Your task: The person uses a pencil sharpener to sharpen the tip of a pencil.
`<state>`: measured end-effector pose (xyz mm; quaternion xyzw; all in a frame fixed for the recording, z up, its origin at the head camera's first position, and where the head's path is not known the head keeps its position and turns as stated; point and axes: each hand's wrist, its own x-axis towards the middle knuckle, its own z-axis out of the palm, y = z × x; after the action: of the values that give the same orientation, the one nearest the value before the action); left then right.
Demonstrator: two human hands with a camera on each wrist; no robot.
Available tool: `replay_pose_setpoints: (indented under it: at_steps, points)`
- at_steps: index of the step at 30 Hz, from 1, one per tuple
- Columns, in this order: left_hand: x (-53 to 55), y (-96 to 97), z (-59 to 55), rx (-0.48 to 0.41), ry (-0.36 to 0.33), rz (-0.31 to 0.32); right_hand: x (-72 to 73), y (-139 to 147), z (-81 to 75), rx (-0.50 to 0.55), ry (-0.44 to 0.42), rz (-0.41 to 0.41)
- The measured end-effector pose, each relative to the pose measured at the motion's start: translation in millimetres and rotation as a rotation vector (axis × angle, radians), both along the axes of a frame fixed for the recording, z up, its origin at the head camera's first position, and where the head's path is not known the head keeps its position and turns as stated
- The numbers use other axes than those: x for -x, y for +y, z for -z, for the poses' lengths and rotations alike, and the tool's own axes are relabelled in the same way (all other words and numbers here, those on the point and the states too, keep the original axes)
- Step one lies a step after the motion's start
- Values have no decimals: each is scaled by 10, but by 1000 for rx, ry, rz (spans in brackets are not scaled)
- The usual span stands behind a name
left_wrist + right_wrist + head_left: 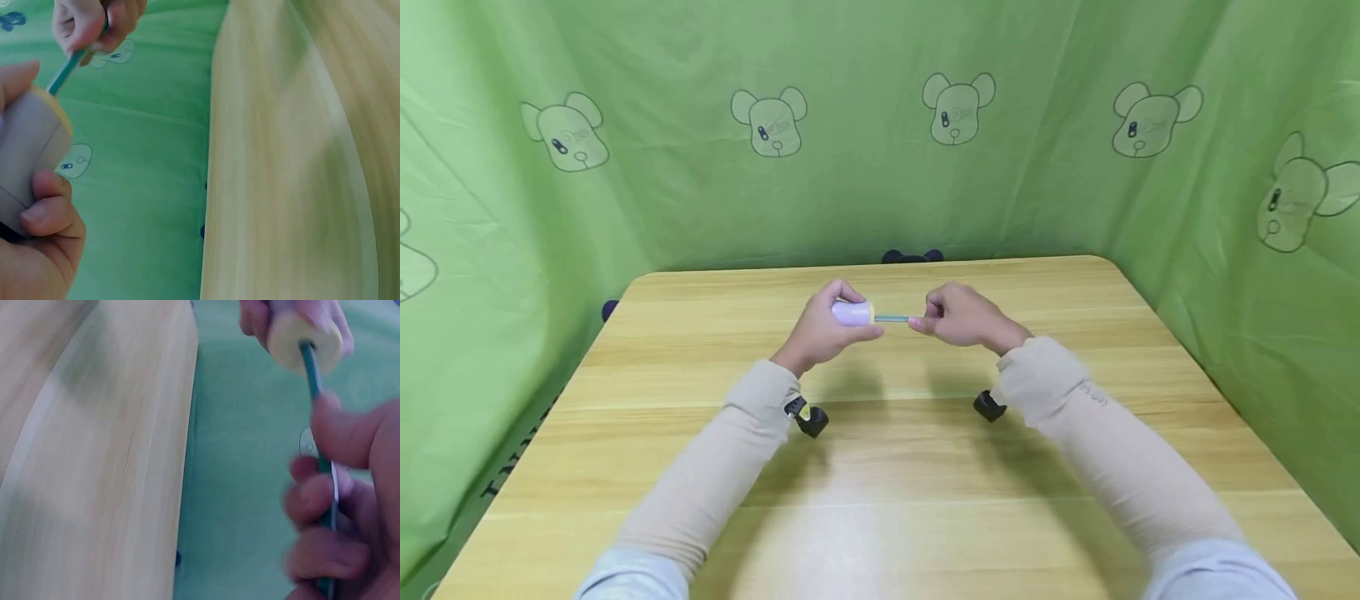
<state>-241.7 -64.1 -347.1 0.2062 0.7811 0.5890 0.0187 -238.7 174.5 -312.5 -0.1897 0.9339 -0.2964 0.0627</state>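
My left hand [820, 333] grips a pale purple pencil sharpener [852, 313] shaped like a short cylinder. Its cream-yellow end [287, 344] has a hole in the middle and faces my right hand [966, 317]. Between thumb and curled fingers, my right hand pinches a slim green pencil [891, 318]. The pencil's far end sits in the hole, as the right wrist view shows; that tip is hidden inside. In the left wrist view the sharpener [31, 147] fills the left side, thumb and fingers around it. Both hands are held up over the table's far half.
A light wood-grain table [865, 517] with rounded far corners lies under both arms. Green curtain [850, 200] printed with bear heads surrounds its back and sides. Black wrist-worn devices [812, 421] hang below each forearm, close over the tabletop.
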Motion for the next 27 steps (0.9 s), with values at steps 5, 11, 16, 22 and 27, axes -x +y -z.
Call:
replay_pose_setpoints:
  at_steps: [5, 11, 16, 22, 27]
  points:
    - [20, -37, 9, -115, -50, -66, -17, 21, 108, -26, 551, -52]
    - [-1, -43, -31, -207, -147, -34, 32, 50, 322, 30, 1170, -103]
    - [-15, -4, -111, -223, -150, -6, 109, -29, 517, 126, 1460, 7]
    - [-14, 19, -135, -213, -148, 11, 189, -94, 708, 198, 1542, 95]
    - [-1, 43, -79, -226, -173, 9, 210, -94, 721, 209, 1531, 124]
